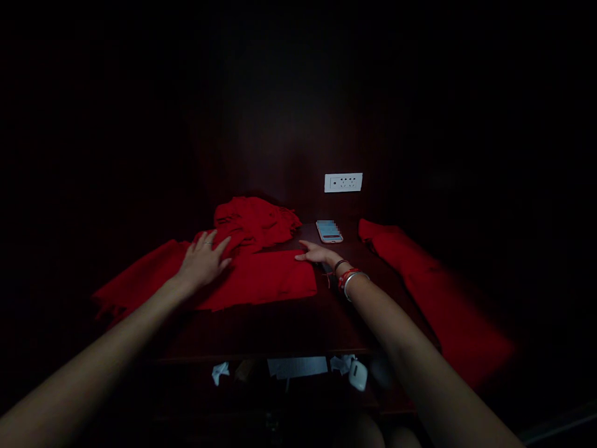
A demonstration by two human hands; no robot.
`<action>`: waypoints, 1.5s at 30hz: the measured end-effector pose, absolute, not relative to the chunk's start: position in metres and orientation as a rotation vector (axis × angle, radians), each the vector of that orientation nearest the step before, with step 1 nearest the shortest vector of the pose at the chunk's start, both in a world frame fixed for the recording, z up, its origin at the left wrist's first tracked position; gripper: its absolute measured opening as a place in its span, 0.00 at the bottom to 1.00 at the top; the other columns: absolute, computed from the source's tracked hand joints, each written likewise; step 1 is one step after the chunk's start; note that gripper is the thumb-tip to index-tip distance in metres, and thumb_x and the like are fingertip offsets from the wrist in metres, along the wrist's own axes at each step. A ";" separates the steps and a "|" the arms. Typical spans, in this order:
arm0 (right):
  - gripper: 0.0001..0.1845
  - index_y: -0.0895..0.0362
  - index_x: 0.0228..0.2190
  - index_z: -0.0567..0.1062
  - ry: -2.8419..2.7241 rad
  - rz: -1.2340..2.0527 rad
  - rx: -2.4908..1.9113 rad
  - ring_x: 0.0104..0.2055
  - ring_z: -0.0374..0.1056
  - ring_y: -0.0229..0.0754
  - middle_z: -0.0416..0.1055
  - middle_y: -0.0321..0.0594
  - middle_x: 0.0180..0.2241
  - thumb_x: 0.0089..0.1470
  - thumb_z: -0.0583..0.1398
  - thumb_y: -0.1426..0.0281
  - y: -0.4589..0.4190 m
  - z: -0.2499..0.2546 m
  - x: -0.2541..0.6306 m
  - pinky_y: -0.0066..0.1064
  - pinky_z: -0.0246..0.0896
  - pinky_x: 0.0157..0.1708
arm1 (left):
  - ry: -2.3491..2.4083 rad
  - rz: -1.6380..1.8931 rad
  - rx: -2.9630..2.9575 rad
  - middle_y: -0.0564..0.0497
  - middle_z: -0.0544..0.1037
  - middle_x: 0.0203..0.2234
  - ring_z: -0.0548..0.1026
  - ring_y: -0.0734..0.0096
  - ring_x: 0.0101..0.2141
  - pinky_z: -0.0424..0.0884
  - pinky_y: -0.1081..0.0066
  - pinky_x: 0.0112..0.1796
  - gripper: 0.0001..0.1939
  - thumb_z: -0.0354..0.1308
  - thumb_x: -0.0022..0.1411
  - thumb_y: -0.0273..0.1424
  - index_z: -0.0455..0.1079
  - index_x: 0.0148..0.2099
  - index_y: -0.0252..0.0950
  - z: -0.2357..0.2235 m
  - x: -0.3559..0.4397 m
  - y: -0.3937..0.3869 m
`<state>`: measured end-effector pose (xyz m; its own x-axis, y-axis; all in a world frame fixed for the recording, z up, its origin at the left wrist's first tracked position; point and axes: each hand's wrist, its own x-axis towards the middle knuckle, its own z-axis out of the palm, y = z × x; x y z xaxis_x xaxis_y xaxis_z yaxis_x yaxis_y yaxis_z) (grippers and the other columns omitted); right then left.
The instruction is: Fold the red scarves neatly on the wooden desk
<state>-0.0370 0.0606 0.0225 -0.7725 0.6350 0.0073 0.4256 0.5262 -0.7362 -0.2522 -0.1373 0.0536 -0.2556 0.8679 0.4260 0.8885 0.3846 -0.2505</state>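
Note:
A red scarf (265,277) lies folded flat on the dark table in front of me, with fringe showing at its far left end. My left hand (203,264) rests on it with the fingers spread, a ring on one finger. At the scarf's right end is my right hand (319,254), its thumb and forefinger stretched out and apart over the edge; its other fingers are mostly hidden. Behind my left hand sits a crumpled heap of red fringed cloth (254,221). Bracelets circle my right wrist.
A phone (329,231) with a lit screen lies beyond my right hand, below a white wall socket (343,182). More red cloth (433,286) stretches along the right side. Under the table edge (224,358) are crumpled papers (220,373) and a white rounded object (358,376). Surroundings are very dark.

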 end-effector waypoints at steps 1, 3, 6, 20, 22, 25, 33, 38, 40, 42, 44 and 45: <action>0.36 0.61 0.51 0.55 -2.507 1.104 -0.895 0.48 0.57 0.40 0.56 0.48 0.50 0.38 0.60 0.71 0.065 0.022 -0.039 0.30 0.52 0.45 | -2.161 -0.084 -1.622 0.42 0.48 0.55 0.46 0.53 0.53 0.51 0.56 0.47 0.27 0.42 0.56 0.43 0.48 0.56 0.38 0.046 -0.253 -0.130; 0.33 0.61 0.47 0.61 -2.520 1.094 -0.910 0.43 0.61 0.40 0.62 0.46 0.45 0.35 0.61 0.75 0.072 0.022 -0.043 0.30 0.55 0.42 | -2.169 -0.132 -1.820 0.45 0.48 0.55 0.46 0.57 0.54 0.51 0.58 0.47 0.28 0.38 0.56 0.45 0.47 0.57 0.39 0.027 -0.258 -0.119; 0.25 0.62 0.41 0.66 -2.528 1.067 -0.902 0.34 0.63 0.36 0.67 0.41 0.35 0.35 0.60 0.78 0.078 0.022 -0.043 0.29 0.57 0.37 | -2.228 -0.094 -1.951 0.45 0.48 0.55 0.45 0.59 0.54 0.47 0.57 0.49 0.28 0.35 0.57 0.45 0.47 0.57 0.39 0.000 -0.265 -0.113; 0.13 0.60 0.24 0.73 -2.862 1.268 -0.567 0.27 0.63 0.35 0.68 0.33 0.22 0.32 0.62 0.66 0.064 0.046 -0.009 0.25 0.56 0.30 | -2.272 -0.117 -2.026 0.48 0.47 0.55 0.45 0.63 0.54 0.43 0.56 0.49 0.24 0.35 0.59 0.40 0.45 0.57 0.43 -0.003 -0.257 -0.120; 0.12 0.60 0.26 0.72 -2.657 1.280 -0.425 0.31 0.63 0.35 0.69 0.34 0.27 0.36 0.60 0.65 0.056 0.048 -0.011 0.26 0.55 0.35 | -2.291 -0.107 -2.033 0.48 0.46 0.56 0.44 0.63 0.55 0.42 0.55 0.49 0.24 0.33 0.59 0.40 0.44 0.57 0.43 -0.003 -0.257 -0.121; 0.13 0.59 0.31 0.69 -2.266 1.485 -0.314 0.35 0.62 0.34 0.68 0.35 0.32 0.41 0.56 0.65 0.044 0.054 -0.011 0.27 0.54 0.38 | -2.280 -0.146 -2.050 0.49 0.43 0.56 0.42 0.63 0.55 0.42 0.56 0.50 0.25 0.32 0.59 0.42 0.40 0.58 0.42 -0.003 -0.258 -0.120; 0.12 0.59 0.27 0.65 -1.862 1.559 -0.430 0.30 0.61 0.35 0.66 0.34 0.26 0.40 0.54 0.63 0.029 0.087 -0.008 0.28 0.54 0.33 | -2.111 -0.339 -2.080 0.50 0.38 0.57 0.40 0.64 0.55 0.45 0.59 0.50 0.27 0.31 0.59 0.41 0.33 0.59 0.41 -0.009 -0.254 -0.108; 0.10 0.59 0.24 0.63 -1.784 1.515 -0.409 0.25 0.58 0.32 0.62 0.31 0.22 0.38 0.55 0.65 0.027 0.104 0.009 0.25 0.53 0.28 | -2.025 -0.423 -2.089 0.49 0.38 0.57 0.39 0.65 0.55 0.45 0.60 0.51 0.26 0.31 0.60 0.40 0.32 0.59 0.39 -0.009 -0.239 -0.097; 0.10 0.59 0.24 0.63 -1.750 1.516 -0.387 0.24 0.57 0.31 0.61 0.30 0.21 0.37 0.56 0.66 0.029 0.112 0.018 0.24 0.52 0.25 | -1.971 -0.439 -2.103 0.50 0.36 0.57 0.38 0.66 0.55 0.44 0.61 0.51 0.26 0.30 0.60 0.40 0.31 0.59 0.39 -0.007 -0.231 -0.091; 0.09 0.58 0.23 0.63 -1.744 1.524 -0.378 0.23 0.56 0.31 0.61 0.31 0.21 0.38 0.56 0.66 0.033 0.117 0.028 0.23 0.51 0.23 | -1.936 -0.443 -2.114 0.51 0.35 0.57 0.37 0.66 0.55 0.43 0.61 0.51 0.27 0.30 0.60 0.41 0.31 0.59 0.39 -0.006 -0.224 -0.085; 0.09 0.58 0.22 0.62 -1.773 1.498 -0.399 0.21 0.55 0.31 0.60 0.30 0.20 0.39 0.55 0.66 0.038 0.119 0.037 0.23 0.50 0.22 | -1.935 -0.430 -2.138 0.51 0.35 0.57 0.36 0.67 0.55 0.43 0.61 0.51 0.27 0.30 0.60 0.41 0.30 0.59 0.39 -0.007 -0.219 -0.078; 0.08 0.58 0.22 0.62 -1.804 1.467 -0.417 0.21 0.55 0.30 0.59 0.30 0.19 0.39 0.55 0.66 0.041 0.120 0.041 0.23 0.49 0.21 | -1.946 -0.415 -2.160 0.51 0.35 0.57 0.36 0.67 0.55 0.42 0.62 0.51 0.27 0.30 0.60 0.42 0.30 0.59 0.39 -0.008 -0.218 -0.076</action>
